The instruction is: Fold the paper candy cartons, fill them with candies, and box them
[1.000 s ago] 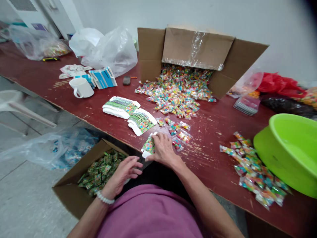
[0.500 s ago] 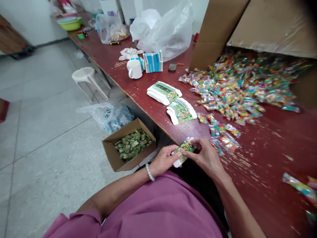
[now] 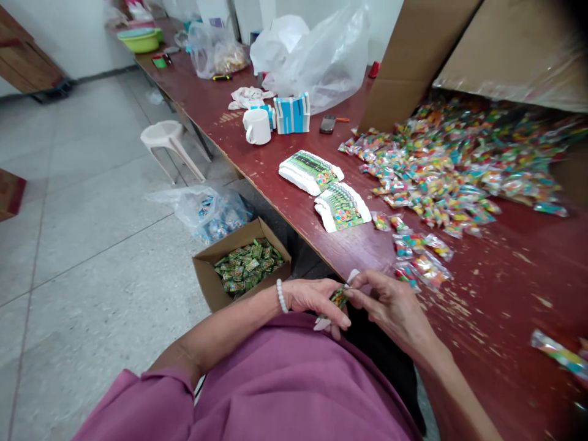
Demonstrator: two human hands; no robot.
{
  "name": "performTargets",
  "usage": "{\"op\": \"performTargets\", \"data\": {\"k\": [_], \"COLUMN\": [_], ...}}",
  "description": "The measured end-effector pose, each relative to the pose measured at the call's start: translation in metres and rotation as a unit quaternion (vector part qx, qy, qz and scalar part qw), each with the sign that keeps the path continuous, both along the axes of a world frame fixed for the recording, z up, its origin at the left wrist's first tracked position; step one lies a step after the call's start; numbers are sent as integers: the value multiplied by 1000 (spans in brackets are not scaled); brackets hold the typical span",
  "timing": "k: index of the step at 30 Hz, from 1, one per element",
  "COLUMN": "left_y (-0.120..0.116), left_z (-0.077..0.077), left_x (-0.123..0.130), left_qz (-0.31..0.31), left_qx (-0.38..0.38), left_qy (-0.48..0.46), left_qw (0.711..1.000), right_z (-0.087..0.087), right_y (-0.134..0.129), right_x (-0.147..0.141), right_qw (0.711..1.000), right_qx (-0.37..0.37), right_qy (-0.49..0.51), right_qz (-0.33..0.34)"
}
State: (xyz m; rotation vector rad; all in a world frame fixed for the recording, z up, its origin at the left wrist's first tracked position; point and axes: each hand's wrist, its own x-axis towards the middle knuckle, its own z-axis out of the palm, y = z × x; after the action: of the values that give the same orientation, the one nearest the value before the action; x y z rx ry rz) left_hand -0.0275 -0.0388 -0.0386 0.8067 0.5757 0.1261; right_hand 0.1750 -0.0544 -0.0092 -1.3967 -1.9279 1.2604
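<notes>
The left grip (image 3: pixel 339 301) and right grip (image 3: pixel 348 290) are nearly closed around a small green carton (image 3: pixel 339 297), perhaps part-folded; fingers hide much of it. Wrapped candies (image 3: pixel 425 267) lie beside the right grip on the surface (image 3: pixel 500 269).

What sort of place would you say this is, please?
Probably a small packing workroom: a long, scuffed red table holds a heap of wrapped sweets and stacks of flat printed cartons, with a cardboard box of green packets beside it.
</notes>
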Motion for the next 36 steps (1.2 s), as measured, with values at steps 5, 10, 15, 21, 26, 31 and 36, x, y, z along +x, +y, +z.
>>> {"op": "performTargets", "data": {"k": [5,10,15,21,26,31,36], "left_y": [2,3,9,10,13,8,6], "left_z": [3,18,34,40,41,33,26], "left_x": [0,-2,-5,-4,2,10,18], "left_qz": [28,24,-24,-46,60,161,173], "left_qx": [34,64,131,170,207,171,210], "left_qy": [32,43,62,72,129,142,105], "left_qw": [999,997,989,982,968,962,957], "right_z": [-2,10,20,24,20,-1,-9], "right_y": [3,2,5,2,-7,-1,1], "right_x": [8,14,13,17,7,-2,-6], "right_qw": [987,988,986,956,984,967,955], "right_qx": [-85,-59,-41,-148,-50,19,-38], "right_qy": [130,117,113,192,168,191,251], "right_qz": [46,79,115,167,29,-166,-154]}}
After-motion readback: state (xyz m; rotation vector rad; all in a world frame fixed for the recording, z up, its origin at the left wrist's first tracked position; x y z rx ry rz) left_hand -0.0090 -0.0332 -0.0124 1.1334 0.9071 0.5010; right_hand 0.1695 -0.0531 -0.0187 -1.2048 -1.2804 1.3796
